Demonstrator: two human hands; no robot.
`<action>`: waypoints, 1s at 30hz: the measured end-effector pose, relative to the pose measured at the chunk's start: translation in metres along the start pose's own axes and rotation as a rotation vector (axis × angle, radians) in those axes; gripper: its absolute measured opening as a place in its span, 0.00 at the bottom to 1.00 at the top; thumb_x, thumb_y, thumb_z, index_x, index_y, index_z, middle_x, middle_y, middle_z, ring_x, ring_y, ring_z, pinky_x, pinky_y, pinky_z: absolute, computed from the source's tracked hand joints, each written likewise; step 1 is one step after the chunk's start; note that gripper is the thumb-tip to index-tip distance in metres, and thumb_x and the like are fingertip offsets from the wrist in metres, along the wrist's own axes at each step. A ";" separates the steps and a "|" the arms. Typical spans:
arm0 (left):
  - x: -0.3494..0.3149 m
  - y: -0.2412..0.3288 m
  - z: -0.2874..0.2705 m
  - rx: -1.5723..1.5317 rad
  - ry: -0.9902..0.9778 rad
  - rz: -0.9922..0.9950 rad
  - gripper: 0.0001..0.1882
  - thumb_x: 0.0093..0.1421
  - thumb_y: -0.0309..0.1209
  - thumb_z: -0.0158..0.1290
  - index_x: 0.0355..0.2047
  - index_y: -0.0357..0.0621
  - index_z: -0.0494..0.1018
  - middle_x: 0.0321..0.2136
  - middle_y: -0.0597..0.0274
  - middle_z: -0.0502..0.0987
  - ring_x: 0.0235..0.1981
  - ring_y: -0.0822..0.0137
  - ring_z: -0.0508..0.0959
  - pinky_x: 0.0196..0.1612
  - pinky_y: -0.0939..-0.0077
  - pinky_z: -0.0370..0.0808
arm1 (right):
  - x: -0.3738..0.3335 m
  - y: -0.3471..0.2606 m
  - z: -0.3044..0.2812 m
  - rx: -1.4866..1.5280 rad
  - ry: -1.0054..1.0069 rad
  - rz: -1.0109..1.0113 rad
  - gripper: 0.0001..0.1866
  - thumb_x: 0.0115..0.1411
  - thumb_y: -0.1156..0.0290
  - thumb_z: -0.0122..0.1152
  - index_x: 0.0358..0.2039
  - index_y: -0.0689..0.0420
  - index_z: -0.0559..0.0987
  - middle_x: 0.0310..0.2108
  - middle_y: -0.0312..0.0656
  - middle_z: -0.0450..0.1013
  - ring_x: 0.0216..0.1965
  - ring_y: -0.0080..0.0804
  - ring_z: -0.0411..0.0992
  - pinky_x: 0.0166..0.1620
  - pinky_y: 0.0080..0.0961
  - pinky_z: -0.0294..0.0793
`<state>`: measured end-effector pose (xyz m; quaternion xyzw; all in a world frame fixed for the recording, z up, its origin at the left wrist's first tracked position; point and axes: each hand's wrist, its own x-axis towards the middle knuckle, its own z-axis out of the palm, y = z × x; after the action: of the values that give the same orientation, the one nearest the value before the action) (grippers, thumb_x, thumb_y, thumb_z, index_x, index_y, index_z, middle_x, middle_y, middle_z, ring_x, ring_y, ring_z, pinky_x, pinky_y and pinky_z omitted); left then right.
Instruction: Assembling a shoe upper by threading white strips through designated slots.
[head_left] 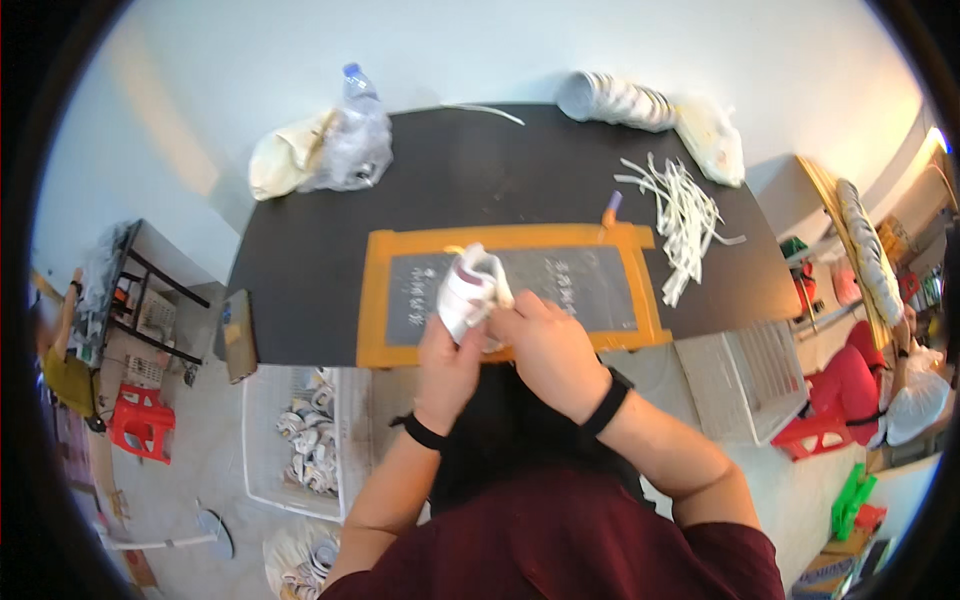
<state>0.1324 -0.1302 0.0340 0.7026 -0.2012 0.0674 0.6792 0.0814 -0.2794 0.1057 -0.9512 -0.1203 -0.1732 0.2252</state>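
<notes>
Holding the small white shoe (462, 300) above the orange-bordered mat (645, 290) on the counter (440, 160), your left grip (447, 362) is closed on its near end. The shoe lies just beyond those fingers, its long axis running away from you and leaning slightly right. Your right grip (550, 350), bunched nearly closed, is at the shoe's near right edge, the shoe lying to its left; whether it pinches anything cannot be told.

Downward head-worn fisheye view over table (430, 190)
</notes>
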 end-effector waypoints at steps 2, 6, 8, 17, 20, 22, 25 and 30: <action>0.000 0.001 0.003 0.153 0.026 0.062 0.14 0.61 0.26 0.54 0.47 0.38 0.75 0.41 0.52 0.76 0.41 0.57 0.78 0.46 0.67 0.73 | -0.006 -0.004 0.000 0.056 -0.005 0.067 0.07 0.53 0.77 0.56 0.34 0.57 0.76 0.34 0.47 0.69 0.37 0.48 0.73 0.37 0.40 0.77; -0.006 -0.001 0.009 0.179 0.029 0.073 0.15 0.59 0.26 0.52 0.47 0.37 0.74 0.40 0.47 0.76 0.42 0.51 0.78 0.46 0.64 0.73 | -0.015 0.002 0.008 0.237 0.037 0.176 0.06 0.58 0.75 0.55 0.36 0.60 0.73 0.37 0.55 0.68 0.35 0.59 0.73 0.37 0.48 0.75; -0.007 0.000 0.010 0.135 0.004 0.071 0.15 0.59 0.25 0.50 0.47 0.38 0.74 0.41 0.46 0.76 0.43 0.49 0.78 0.46 0.63 0.73 | -0.019 0.008 0.007 0.306 0.016 0.123 0.07 0.58 0.76 0.54 0.37 0.60 0.75 0.38 0.54 0.69 0.35 0.58 0.73 0.39 0.45 0.75; -0.005 0.001 0.003 0.049 -0.037 0.037 0.18 0.60 0.24 0.50 0.51 0.39 0.73 0.43 0.49 0.76 0.44 0.54 0.79 0.47 0.66 0.74 | -0.004 0.019 0.003 0.492 -0.043 0.127 0.09 0.57 0.76 0.57 0.39 0.60 0.80 0.32 0.47 0.73 0.33 0.42 0.74 0.39 0.30 0.75; 0.000 -0.001 0.003 -0.011 -0.044 -0.011 0.17 0.60 0.25 0.52 0.51 0.38 0.73 0.43 0.49 0.76 0.45 0.53 0.78 0.47 0.66 0.74 | 0.000 0.032 0.017 0.724 -0.098 0.286 0.07 0.59 0.75 0.58 0.37 0.62 0.80 0.31 0.43 0.74 0.32 0.35 0.74 0.38 0.28 0.74; -0.001 0.001 0.004 0.040 -0.024 0.036 0.17 0.60 0.25 0.52 0.50 0.38 0.73 0.42 0.47 0.76 0.44 0.50 0.78 0.47 0.65 0.74 | 0.007 0.037 0.014 0.926 -0.168 0.431 0.06 0.60 0.74 0.59 0.36 0.62 0.79 0.31 0.40 0.74 0.32 0.30 0.73 0.38 0.26 0.74; -0.006 0.000 0.009 0.128 0.024 0.124 0.15 0.60 0.24 0.51 0.49 0.37 0.73 0.41 0.45 0.76 0.43 0.45 0.77 0.46 0.61 0.74 | 0.013 0.039 0.008 1.241 -0.388 0.849 0.04 0.60 0.75 0.57 0.33 0.63 0.77 0.31 0.33 0.73 0.31 0.22 0.71 0.35 0.22 0.72; -0.010 -0.005 0.016 0.294 0.053 0.183 0.11 0.59 0.26 0.53 0.42 0.34 0.73 0.36 0.43 0.74 0.38 0.42 0.74 0.40 0.55 0.72 | 0.008 0.034 0.007 0.317 -0.190 0.085 0.06 0.58 0.72 0.57 0.36 0.58 0.77 0.32 0.49 0.74 0.33 0.45 0.74 0.37 0.36 0.75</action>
<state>0.1225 -0.1437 0.0242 0.7710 -0.2343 0.1764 0.5653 0.1009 -0.3043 0.0893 -0.9202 -0.1266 -0.0520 0.3667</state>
